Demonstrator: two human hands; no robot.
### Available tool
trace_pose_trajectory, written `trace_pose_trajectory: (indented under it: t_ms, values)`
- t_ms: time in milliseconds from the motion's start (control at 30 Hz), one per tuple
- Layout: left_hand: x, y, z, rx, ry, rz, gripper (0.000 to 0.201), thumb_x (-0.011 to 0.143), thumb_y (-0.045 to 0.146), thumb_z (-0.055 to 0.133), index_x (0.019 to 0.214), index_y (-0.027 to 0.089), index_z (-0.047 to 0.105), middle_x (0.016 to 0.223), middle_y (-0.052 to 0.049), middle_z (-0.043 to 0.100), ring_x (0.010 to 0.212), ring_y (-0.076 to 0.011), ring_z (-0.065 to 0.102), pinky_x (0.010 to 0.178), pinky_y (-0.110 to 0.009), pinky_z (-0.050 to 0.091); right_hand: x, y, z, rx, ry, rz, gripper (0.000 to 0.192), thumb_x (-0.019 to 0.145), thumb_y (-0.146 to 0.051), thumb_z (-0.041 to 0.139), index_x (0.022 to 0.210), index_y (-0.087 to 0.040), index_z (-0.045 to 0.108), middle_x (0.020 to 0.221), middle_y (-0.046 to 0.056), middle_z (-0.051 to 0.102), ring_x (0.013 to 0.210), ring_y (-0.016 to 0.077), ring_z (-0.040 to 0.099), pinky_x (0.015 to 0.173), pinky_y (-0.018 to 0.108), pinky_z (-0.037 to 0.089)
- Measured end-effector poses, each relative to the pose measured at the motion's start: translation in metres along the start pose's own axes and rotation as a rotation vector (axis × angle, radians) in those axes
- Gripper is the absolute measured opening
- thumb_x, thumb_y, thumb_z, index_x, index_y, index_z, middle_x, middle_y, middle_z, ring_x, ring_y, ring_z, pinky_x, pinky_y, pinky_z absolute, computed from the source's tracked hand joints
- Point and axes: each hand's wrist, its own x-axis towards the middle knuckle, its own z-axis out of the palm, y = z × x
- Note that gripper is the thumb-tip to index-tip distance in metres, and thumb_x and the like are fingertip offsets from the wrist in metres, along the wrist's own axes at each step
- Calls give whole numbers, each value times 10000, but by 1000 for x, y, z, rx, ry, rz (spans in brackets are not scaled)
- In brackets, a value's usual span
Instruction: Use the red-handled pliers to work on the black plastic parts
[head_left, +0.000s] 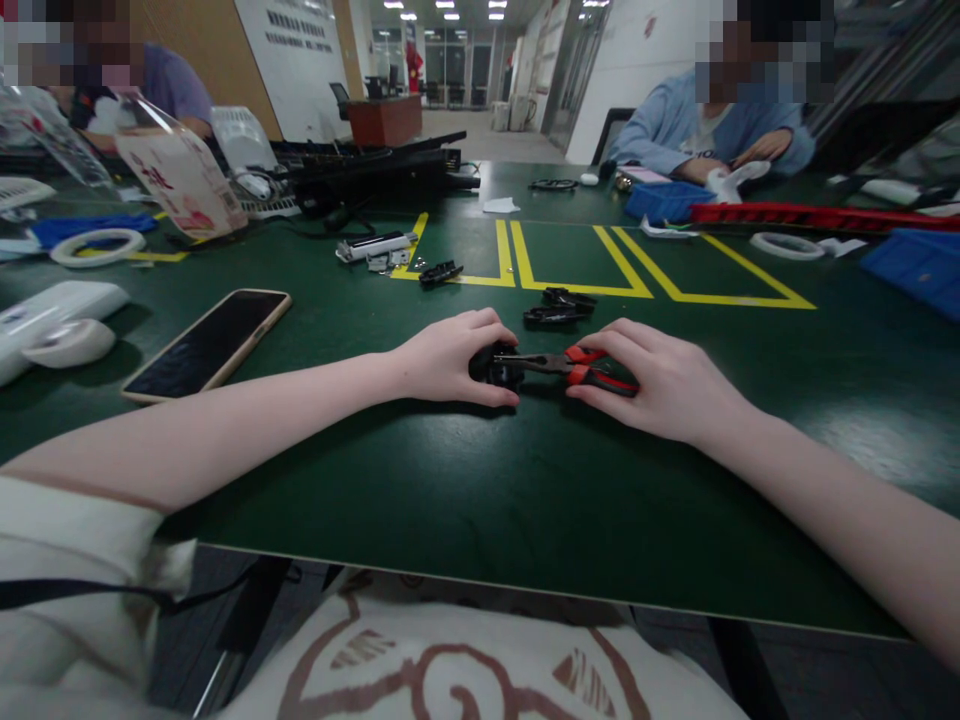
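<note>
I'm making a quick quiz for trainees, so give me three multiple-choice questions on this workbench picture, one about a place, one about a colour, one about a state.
1. Where does the dark-screened smartphone in a beige case lie?
A. left of the left hand
B. between the hands
C. beyond the yellow tape lines

2. What colour are the handles of the metal-nosed pliers?
A. blue
B. red and black
C. yellow

3. What is the left hand doing?
A. lying flat and open
B. gripping a small black plastic part
C. lifted off the table

Answers:
1 A, it rests on the green table beside the left forearm.
2 B, they show under the right hand.
3 B, its fingers curl around the part.
</note>
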Motion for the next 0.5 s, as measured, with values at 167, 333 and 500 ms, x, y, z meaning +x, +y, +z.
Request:
trace_pose_trajectory:
  t_ms: [167, 333, 500]
  values:
    - [0, 1, 0, -16, 1, -5, 620, 777, 567, 725, 1223, 154, 599, 1178, -118, 597, 1023, -263, 606, 860, -393, 517, 2, -2, 3, 26, -19, 5, 428, 922, -546, 527, 1115, -173, 608, 1033, 134, 664, 832, 264, 648, 659, 368, 515]
    - [-1, 1, -1, -25, -1, -8, 598, 786, 546, 726, 1228, 161, 603, 1172, -111, 597, 1015, -254, 606, 844, -383, 519, 2, -2, 3, 29, -19, -11, 417, 928, -527, 528, 1123, -168, 610, 1039, 143, 670, 856, 274, 644, 688, 385, 521]
    - [-1, 1, -2, -49, -12, -5, 590, 798, 551, 719, 1231, 165, 609, 1176, -110, 592, 1003, -250, 615, 839, -378, 519, 2, -4, 2, -22, -7, -55, 420, 944, -506, 510, 1135, -145, 608, 1033, 160, 677, 874, 287, 633, 705, 398, 522]
